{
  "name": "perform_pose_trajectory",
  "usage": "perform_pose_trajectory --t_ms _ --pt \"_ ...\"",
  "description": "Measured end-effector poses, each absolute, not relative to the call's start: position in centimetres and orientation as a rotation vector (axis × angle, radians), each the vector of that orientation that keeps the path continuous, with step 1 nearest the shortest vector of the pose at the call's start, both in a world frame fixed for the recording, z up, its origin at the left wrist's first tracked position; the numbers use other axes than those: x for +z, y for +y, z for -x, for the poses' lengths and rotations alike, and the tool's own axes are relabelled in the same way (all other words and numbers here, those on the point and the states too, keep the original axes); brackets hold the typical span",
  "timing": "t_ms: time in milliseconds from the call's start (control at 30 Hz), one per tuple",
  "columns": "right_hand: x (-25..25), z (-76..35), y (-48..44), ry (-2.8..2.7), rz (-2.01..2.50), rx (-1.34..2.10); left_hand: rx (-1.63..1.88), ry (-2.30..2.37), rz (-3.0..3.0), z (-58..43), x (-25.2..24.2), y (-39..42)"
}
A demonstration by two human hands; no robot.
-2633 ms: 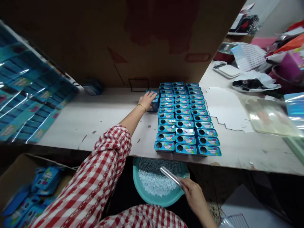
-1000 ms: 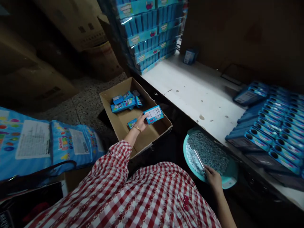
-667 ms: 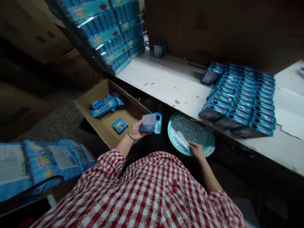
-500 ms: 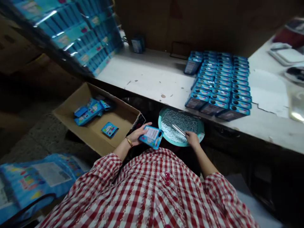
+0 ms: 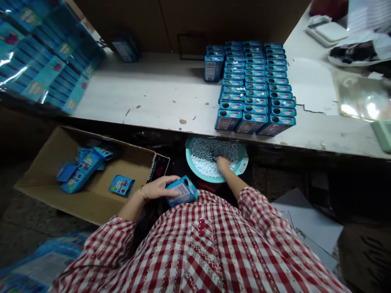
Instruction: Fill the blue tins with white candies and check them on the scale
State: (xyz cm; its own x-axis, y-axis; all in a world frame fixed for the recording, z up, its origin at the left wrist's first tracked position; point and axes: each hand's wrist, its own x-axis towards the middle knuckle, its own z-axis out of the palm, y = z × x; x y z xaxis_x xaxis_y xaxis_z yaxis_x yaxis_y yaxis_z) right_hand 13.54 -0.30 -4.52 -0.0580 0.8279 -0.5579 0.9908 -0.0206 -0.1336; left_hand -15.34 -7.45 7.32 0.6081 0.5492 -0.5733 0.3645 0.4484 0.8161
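My left hand (image 5: 157, 187) is closed round a small blue carton (image 5: 183, 191), held close to my red checked shirt. My right hand (image 5: 222, 163) reaches down into a teal bowl (image 5: 243, 162) of small white and grey tablets (image 5: 204, 154) under the table edge. Its fingers are curled into the tablets, and what they hold is hidden. On the white table (image 5: 152, 93) stand rows of the same blue cartons (image 5: 253, 85), upright, each with a round hole on top.
An open cardboard box (image 5: 45, 162) on the floor to my left holds several flat blue cartons (image 5: 82, 171). Shrink-wrapped blue packs (image 5: 39, 65) lean at the table's left end. A white cardboard sheet (image 5: 311, 85) and a white scale (image 5: 325, 30) lie to the right.
My left hand took a blue carton from the cardboard box and brought it to my chest. My right hand sank into the tablets and the metal tube it held has dropped out of sight.
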Motion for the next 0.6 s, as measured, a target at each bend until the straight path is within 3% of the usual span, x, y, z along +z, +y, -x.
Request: perform_pose_trajectory --t_ms 267,600 --pt "-6.5 -12.1 0.8 2.052 -2.056 -1.122 0.792 1.234 -0.935 11.7 0.7 -5.2" --pt "0.9 -19.2 -0.3 2.233 -2.261 -1.12 0.91 1.414 -1.362 8.6 -3.2 -1.1"
